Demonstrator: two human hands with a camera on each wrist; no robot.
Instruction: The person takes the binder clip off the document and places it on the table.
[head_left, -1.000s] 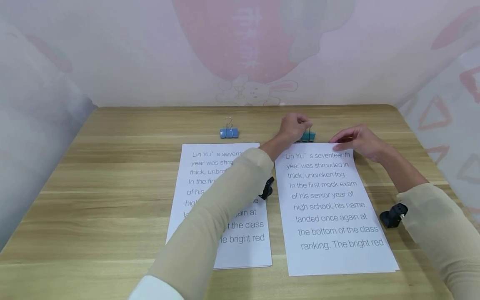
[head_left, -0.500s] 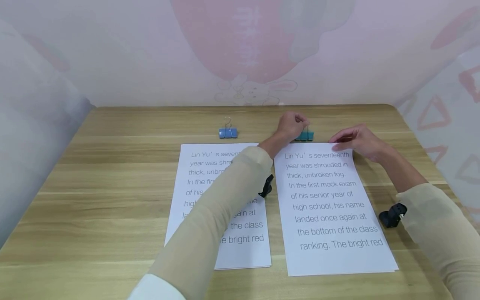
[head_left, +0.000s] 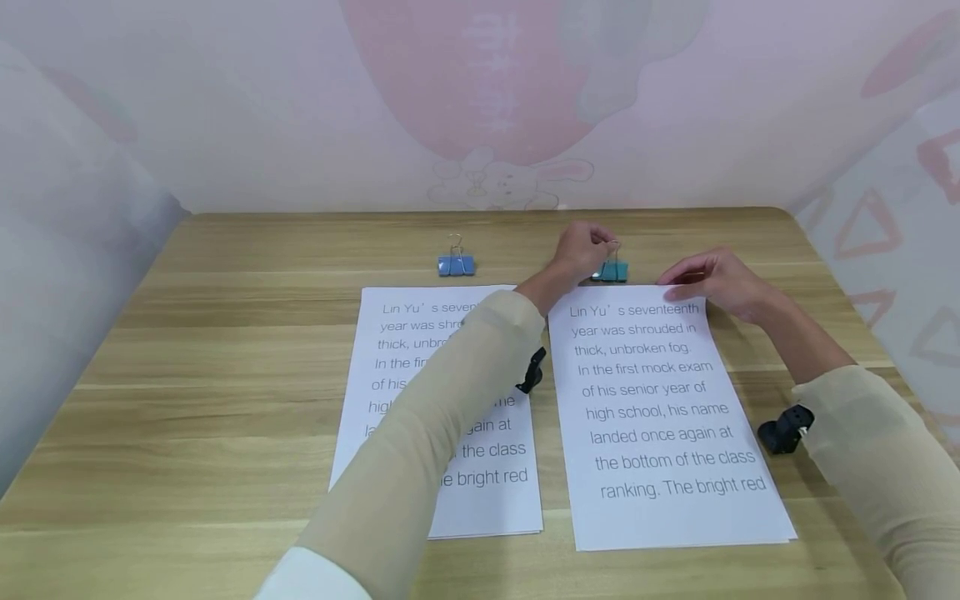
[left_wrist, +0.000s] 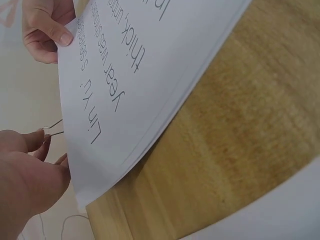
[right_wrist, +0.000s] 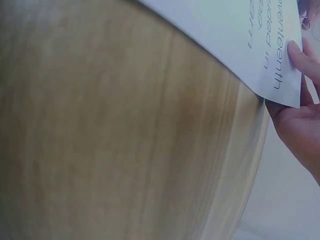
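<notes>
Two stacks of printed paper lie side by side on the wooden table (head_left: 225,375). My left hand (head_left: 588,250) reaches across to the top edge of the right stack (head_left: 660,417) and pinches the wire handles (left_wrist: 52,130) of a teal binder clip (head_left: 613,270) there. In the left wrist view the left hand (left_wrist: 25,170) sits just beyond the paper's corner (left_wrist: 140,75). My right hand (head_left: 712,279) pinches the stack's top right corner, thumb on top, and lifts it slightly off the table; the same hand (right_wrist: 300,120) shows in the right wrist view.
The left paper stack (head_left: 487,467) lies partly under my left forearm. A blue binder clip (head_left: 457,265) stands on the table just beyond its top edge. The table's far edge meets a pale wall with a pink drawing.
The teal clip's wire handle now stands up beside my left fingers. Hands and papers have barely moved.
</notes>
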